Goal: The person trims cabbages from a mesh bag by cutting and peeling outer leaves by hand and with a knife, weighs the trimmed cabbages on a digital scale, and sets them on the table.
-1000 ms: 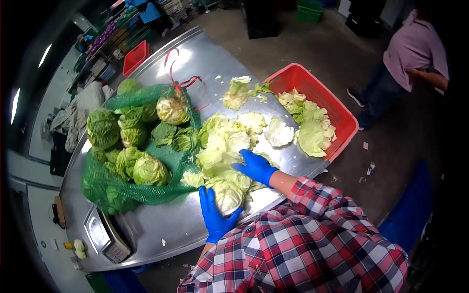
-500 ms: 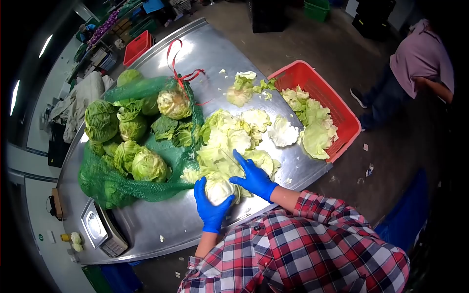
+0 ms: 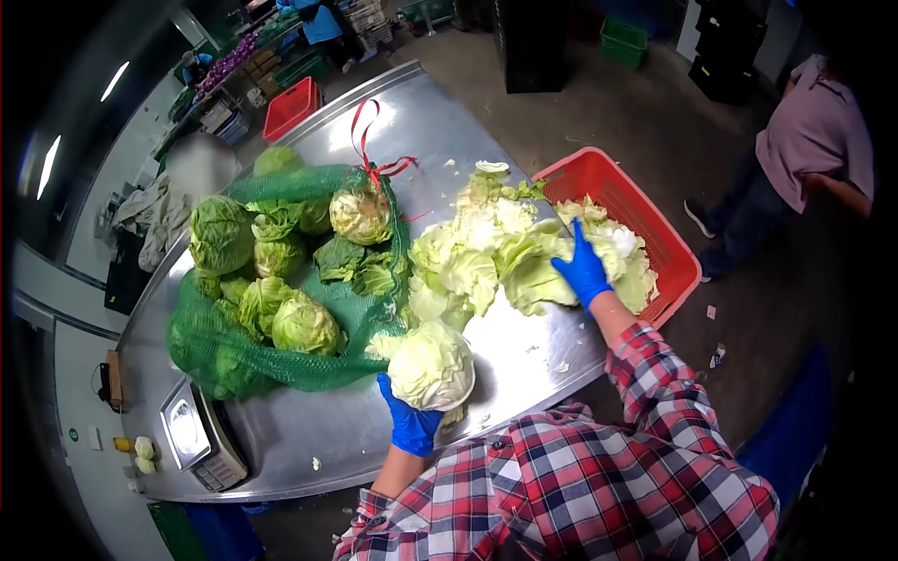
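L hand cups cabbage; R hand on leaves by red crate

L hand, blue-gloved [image 3: 412,425], curls round the lower side of the round pale-green cabbage head [image 3: 430,366], thumb at its side; some fingers hidden under it, so can't tell their exact pos. Cabbage is near the front edge of the shiny metal table [image 3: 533,360], just beside the net.

R hand, blue-gloved [image 3: 586,269], is open, fingers extended & thumb apart, touching the loose pale-green leaves [image 3: 528,271]. These spread across the table's R part to the red perforated plastic crate [image 3: 675,257], w/ more leaves inside.

Green mesh net [image 3: 281,371], L of the leaves, holds several whole green cabbages [image 3: 304,323]; thin red ribbon [image 3: 376,174] at its far corner. Silver-topped scale [image 3: 187,425] at table's near L. Person in a pink top [image 3: 818,140] stands beyond the crate, far R.
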### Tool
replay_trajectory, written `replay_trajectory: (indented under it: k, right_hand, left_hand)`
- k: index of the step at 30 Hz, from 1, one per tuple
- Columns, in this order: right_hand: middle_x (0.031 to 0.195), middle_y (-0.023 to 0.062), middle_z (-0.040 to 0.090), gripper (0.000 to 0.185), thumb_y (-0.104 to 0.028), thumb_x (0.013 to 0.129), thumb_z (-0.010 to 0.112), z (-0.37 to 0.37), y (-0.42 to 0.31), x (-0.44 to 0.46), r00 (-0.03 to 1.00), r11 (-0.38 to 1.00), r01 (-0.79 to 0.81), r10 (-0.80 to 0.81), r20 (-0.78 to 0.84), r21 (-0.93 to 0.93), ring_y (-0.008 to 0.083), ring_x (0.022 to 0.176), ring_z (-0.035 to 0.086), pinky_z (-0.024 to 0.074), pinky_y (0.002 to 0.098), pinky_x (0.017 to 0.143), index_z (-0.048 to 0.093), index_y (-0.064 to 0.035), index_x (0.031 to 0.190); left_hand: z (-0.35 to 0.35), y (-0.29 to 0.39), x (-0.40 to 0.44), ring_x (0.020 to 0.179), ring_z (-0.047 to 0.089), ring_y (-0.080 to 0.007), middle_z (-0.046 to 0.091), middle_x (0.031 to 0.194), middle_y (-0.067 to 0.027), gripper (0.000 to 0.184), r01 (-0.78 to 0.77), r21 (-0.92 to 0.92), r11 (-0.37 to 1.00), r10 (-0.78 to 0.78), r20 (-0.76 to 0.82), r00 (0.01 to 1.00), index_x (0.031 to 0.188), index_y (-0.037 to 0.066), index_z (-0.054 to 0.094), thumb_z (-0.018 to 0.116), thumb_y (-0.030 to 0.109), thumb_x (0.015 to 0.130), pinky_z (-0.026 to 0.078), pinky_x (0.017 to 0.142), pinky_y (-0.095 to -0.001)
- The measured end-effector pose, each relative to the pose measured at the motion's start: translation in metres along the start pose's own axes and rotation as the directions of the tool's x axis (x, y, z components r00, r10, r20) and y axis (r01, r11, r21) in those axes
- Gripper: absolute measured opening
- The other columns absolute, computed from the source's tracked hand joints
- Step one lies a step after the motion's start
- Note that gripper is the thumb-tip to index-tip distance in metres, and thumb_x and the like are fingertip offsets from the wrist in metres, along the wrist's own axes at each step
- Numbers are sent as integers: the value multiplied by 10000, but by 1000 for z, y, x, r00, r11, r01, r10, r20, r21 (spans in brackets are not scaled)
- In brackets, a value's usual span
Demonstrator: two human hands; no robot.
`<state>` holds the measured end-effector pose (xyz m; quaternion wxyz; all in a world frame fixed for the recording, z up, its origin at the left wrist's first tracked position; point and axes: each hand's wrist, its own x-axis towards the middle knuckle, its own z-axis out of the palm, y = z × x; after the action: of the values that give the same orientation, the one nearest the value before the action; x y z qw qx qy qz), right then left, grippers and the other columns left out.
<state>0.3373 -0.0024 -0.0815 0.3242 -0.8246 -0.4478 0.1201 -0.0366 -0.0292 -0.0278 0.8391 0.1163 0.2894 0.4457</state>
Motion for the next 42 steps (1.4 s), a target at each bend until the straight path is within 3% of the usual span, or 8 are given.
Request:
replay_trajectory:
  k: [3, 7, 9, 15, 20, 26, 32, 42]
  right_hand:
    - [1335, 206, 449, 949, -184, 733, 761, -62, -39, -18, 976, 981, 192, -189, -110, 24, 380, 1137, 525, 464, 404, 925, 181, -165, 1483]
    - [1452, 137, 366, 940, -303, 755, 770, -73, -130, -97, 845, 800, 131, -399, 356, 586, 240, 1328, 370, 329, 359, 1068, 195, -141, 1481]
    - [1289, 90, 556, 615, -273, 840, 696, -51, -134, -115, 761, 761, 390, -583, 284, 518, 179, 987, 622, 472, 340, 899, 437, -100, 1371]
    - [982, 27, 663, 260, -150, 896, 580, -69, -132, -88, 663, 606, -490, -208, 719, 627, 48, 654, 549, 452, 195, 525, 632, -92, 1145]
    - [849, 11, 601, 440, -223, 882, 626, -78, -178, -86, 350, 671, -465, -460, 816, 578, 28, 561, 473, 412, 194, 476, 519, -115, 1295]
    - [863, 11, 587, 320, -230, 847, 680, -60, -167, -101, 425, 572, -530, -460, 780, 626, 59, 629, 529, 433, 193, 526, 601, -80, 1119]
    - [1191, 146, 545, 580, -358, 793, 726, -65, -163, -129, 747, 781, 209, -516, 419, 589, 294, 1065, 586, 473, 364, 889, 515, -70, 1251]
    - [977, 75, 650, 221, -110, 837, 660, -45, -148, -127, 858, 770, 298, -475, 196, 564, 182, 797, 651, 511, 277, 647, 627, -53, 1048]
  left_hand:
    - [14, -10, 13, 1288, 380, -394, 339, 1458, -159, 867, 78, -93, 993, -71, 76, 995, 1435, 120, 317, 360, 733, 824, 307, 1064, -562]
    - [24, -22, 20, 1290, 385, -377, 345, 1452, -160, 854, 71, 29, 997, -72, 19, 997, 1438, 104, 304, 357, 712, 840, 309, 1073, -538]
    - [20, -22, 18, 1295, 380, -370, 345, 1452, -160, 849, 79, 88, 993, -84, 46, 995, 1437, 100, 302, 351, 707, 845, 303, 1080, -533]
    - [-47, -10, 35, 1275, 397, -351, 376, 1420, -171, 642, 211, -79, 974, -196, 165, 967, 1423, 109, 313, 336, 514, 926, 315, 1079, -495]
    - [-24, -18, 17, 1156, 476, -275, 498, 1231, -124, 484, 456, -256, 853, -366, 330, 870, 1331, 135, 394, 368, 433, 950, 377, 1020, -439]
    - [-8, -41, -12, 1211, 448, -283, 489, 1289, -112, 556, 54, 566, 822, -265, 296, 918, 1341, 163, 423, 467, 475, 883, 326, 1054, -439]
    - [-16, -32, -2, 1266, 421, -292, 481, 1347, -99, 637, -424, 811, -402, -91, 426, 900, 1350, 191, 451, 566, 517, 816, 275, 1088, -439]
    - [-80, -37, 9, 1333, 339, -258, 342, 1458, -83, 604, -334, 932, -142, -115, 320, 940, 1445, 130, 271, 368, 440, 936, 236, 1126, -391]
